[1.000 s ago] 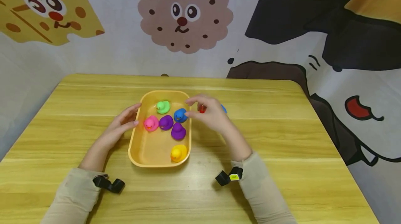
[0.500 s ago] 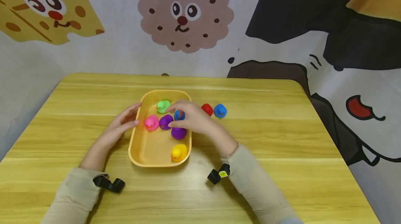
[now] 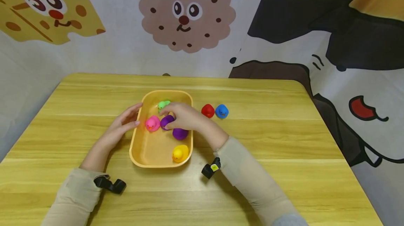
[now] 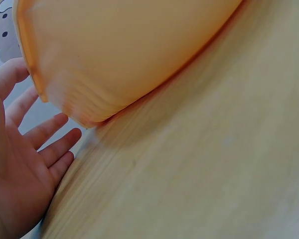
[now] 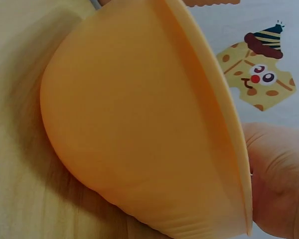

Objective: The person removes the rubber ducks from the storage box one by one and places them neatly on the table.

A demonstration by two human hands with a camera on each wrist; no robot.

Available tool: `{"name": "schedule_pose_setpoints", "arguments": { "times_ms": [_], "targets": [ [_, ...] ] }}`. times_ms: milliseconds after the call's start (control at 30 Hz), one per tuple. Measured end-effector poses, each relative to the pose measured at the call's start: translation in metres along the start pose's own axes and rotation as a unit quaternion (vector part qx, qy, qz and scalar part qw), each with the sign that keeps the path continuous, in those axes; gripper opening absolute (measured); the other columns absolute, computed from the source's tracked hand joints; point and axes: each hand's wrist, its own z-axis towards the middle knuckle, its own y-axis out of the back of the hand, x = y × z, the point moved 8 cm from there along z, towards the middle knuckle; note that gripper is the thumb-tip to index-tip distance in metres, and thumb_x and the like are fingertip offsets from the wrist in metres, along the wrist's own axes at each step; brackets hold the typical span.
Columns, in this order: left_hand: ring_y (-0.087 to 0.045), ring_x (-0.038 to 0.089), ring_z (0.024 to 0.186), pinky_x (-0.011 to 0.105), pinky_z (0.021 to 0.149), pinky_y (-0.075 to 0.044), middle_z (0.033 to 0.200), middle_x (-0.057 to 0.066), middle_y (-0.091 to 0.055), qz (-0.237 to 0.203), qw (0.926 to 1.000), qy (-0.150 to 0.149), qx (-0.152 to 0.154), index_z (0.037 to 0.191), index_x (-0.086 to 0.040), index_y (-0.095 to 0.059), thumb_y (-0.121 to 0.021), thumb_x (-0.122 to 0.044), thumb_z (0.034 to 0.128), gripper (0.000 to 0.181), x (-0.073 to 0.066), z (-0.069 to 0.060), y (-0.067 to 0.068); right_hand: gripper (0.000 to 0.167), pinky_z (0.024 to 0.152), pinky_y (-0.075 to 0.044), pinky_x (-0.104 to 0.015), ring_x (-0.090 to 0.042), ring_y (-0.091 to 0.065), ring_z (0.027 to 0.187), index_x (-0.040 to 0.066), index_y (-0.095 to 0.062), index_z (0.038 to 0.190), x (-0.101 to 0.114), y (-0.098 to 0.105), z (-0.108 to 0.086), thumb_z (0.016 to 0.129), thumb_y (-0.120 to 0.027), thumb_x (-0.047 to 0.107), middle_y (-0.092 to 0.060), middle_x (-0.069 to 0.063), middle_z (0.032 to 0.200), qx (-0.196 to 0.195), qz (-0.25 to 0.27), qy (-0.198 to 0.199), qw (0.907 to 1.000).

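Note:
An orange tray [image 3: 151, 152] holds several toy ducks. My left hand [image 3: 118, 129] rests its fingertips against the tray's left rim, fingers extended; the left wrist view shows this hand [image 4: 27, 164] beside the tray wall [image 4: 114, 50]. Over the tray's right side reaches my right hand [image 3: 183, 116], thumb and forefinger apart on either side of a purple duck [image 3: 166, 122]; whether they touch it I cannot tell. The hand hides the blue duck and partly covers a green duck [image 3: 163, 105] and another purple duck [image 3: 180, 133]. In the right wrist view the tray wall [image 5: 139, 109] hides its fingers.
A pink duck [image 3: 153, 123] and a yellow duck [image 3: 180, 153] are also in the tray. Right of the tray, a red duck [image 3: 208, 111] and a blue duck [image 3: 222, 111] sit on the wooden table [image 3: 268, 131]. A cartoon-printed cloth [image 3: 120, 54] hangs behind.
My right hand has moved left from the tray's right rim to the purple duck, covering the blue duck inside and uncovering the red and blue ducks outside. The left hand stays put.

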Motion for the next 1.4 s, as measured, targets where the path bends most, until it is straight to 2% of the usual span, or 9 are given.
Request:
{"name": "schedule_pose_setpoints", "arguments": {
  "times_ms": [167, 400, 567, 833, 1400],
  "targets": [
    [-0.037, 0.028, 0.130, 0.016, 0.098, -0.033, 0.148, 0.024, -0.033, 0.000, 1.0000, -0.001, 0.000, 0.150, -0.011, -0.031, -0.051, -0.009, 0.0979, 0.056, 0.0005, 0.0012, 0.0002, 0.038, 0.090, -0.040, -0.024, -0.015, -0.055, 0.103, 0.014, -0.068, 0.118, -0.0027, -0.0032, 0.0071, 0.081, -0.078, 0.020, -0.065, 0.003, 0.114, 0.015, -0.012, -0.001, 0.9998],
    [-0.039, 0.021, 0.128, 0.016, 0.098, -0.033, 0.148, 0.024, -0.032, -0.002, 1.0000, -0.001, -0.001, 0.150, -0.010, -0.031, -0.051, -0.008, 0.0977, 0.057, -0.0010, 0.0010, 0.0005, 0.032, 0.088, -0.041, -0.026, -0.012, -0.054, 0.103, 0.019, -0.070, 0.111, -0.0059, -0.0058, 0.0090, 0.080, -0.079, 0.019, -0.064, 0.004, 0.111, 0.020, -0.037, -0.017, 0.9990],
    [-0.038, 0.020, 0.129, 0.016, 0.098, -0.033, 0.149, 0.023, -0.031, 0.000, 1.0000, 0.003, -0.001, 0.151, -0.011, -0.030, -0.052, -0.009, 0.0978, 0.057, 0.0003, 0.0007, 0.0011, 0.031, 0.089, -0.040, -0.027, -0.010, -0.053, 0.104, 0.023, -0.071, 0.109, -0.0081, -0.0083, 0.0103, 0.080, -0.079, 0.023, -0.064, 0.008, 0.111, 0.018, -0.063, -0.036, 0.9972],
    [-0.037, 0.026, 0.130, 0.016, 0.098, -0.033, 0.149, 0.022, -0.032, 0.001, 1.0000, 0.002, -0.003, 0.150, -0.011, -0.031, -0.052, -0.009, 0.0976, 0.057, -0.0010, -0.0004, 0.0008, 0.028, 0.093, -0.039, -0.028, -0.009, -0.054, 0.107, 0.026, -0.072, 0.107, -0.0062, -0.0094, 0.0091, 0.081, -0.078, 0.023, -0.064, 0.009, 0.113, 0.015, -0.090, -0.044, 0.9949],
    [-0.034, 0.034, 0.132, 0.017, 0.098, -0.033, 0.149, 0.023, -0.032, 0.003, 1.0000, 0.003, -0.001, 0.150, -0.010, -0.030, -0.051, -0.009, 0.0978, 0.057, -0.0020, -0.0001, -0.0001, 0.028, 0.093, -0.039, -0.023, -0.012, -0.054, 0.107, 0.018, -0.071, 0.110, -0.0007, -0.0016, 0.0043, 0.083, -0.077, 0.018, -0.066, 0.006, 0.110, 0.003, -0.034, -0.011, 0.9994]
  ]
}}
